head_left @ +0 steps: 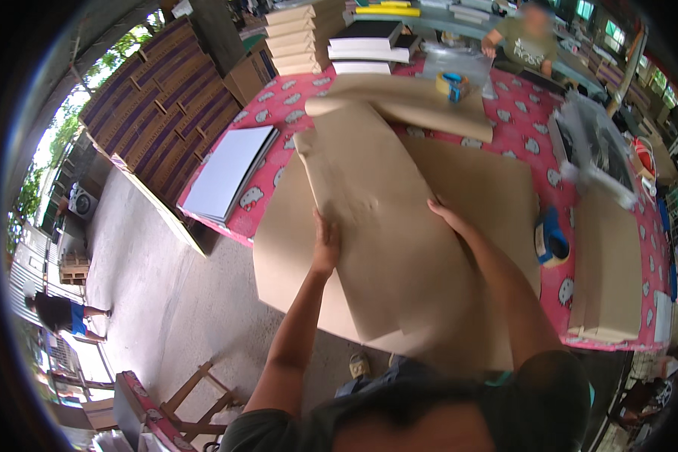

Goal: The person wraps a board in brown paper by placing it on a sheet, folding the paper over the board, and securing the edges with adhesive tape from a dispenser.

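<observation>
A long piece of brown kraft paper [388, 226], folded over and creased near its middle, is held between my two hands over the table. My left hand [326, 239] grips its left edge, fingers pointing away from me. On the opposite edge, my right hand [450, 217] holds the paper, its lower fingers partly hidden. The near end of the piece hangs past the table edge toward my body. Beneath it lies a wide flat brown sheet [497, 188], and a loosely rolled brown sheet [422, 113] rests just beyond.
A blue tape dispenser [551, 239] stands at right, another [452, 87] at the back. Stacked brown packages [297, 38], white boards [230, 169], plastic-wrapped items [599, 147] and folded brown paper [606, 264] sit on the pink patterned table [252, 197]. A co-worker [527, 41] is across; another person [60, 313] is far left.
</observation>
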The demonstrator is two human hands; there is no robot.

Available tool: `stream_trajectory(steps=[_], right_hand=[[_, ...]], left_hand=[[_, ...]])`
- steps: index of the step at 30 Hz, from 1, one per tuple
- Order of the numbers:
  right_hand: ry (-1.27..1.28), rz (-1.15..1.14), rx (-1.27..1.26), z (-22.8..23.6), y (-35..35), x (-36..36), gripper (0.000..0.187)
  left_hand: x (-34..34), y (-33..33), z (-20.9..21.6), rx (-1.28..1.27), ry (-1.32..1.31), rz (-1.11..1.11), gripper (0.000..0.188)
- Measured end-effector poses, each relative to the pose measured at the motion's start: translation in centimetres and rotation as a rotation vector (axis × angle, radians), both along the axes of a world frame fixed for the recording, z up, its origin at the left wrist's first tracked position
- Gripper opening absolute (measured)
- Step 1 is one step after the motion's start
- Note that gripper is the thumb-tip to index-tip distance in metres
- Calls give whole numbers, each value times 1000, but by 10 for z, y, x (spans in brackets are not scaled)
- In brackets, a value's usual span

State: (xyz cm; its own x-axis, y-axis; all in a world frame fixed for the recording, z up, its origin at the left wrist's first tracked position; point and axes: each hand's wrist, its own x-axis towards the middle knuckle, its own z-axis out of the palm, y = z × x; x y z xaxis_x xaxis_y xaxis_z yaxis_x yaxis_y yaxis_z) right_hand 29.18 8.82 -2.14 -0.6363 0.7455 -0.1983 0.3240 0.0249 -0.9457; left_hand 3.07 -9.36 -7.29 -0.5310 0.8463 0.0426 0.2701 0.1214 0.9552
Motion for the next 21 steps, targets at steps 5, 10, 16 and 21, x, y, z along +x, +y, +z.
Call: stream_trajectory(steps=[5,10,16,21], right_hand=[[131,140,4,-51,-105,152,84],[-420,-73,729,-52,-128,150,71],[-33,-361,469,-93,-164,65,64],[-104,-416,394,-63,-180,-1,63]], left_hand=[[3,-34,26,-473,832,-167,59],[22,32,60,-199,1085,-286,62],[40,52,57,-370,1223,-494,62],[40,46,51,-354,1258,-466,55]])
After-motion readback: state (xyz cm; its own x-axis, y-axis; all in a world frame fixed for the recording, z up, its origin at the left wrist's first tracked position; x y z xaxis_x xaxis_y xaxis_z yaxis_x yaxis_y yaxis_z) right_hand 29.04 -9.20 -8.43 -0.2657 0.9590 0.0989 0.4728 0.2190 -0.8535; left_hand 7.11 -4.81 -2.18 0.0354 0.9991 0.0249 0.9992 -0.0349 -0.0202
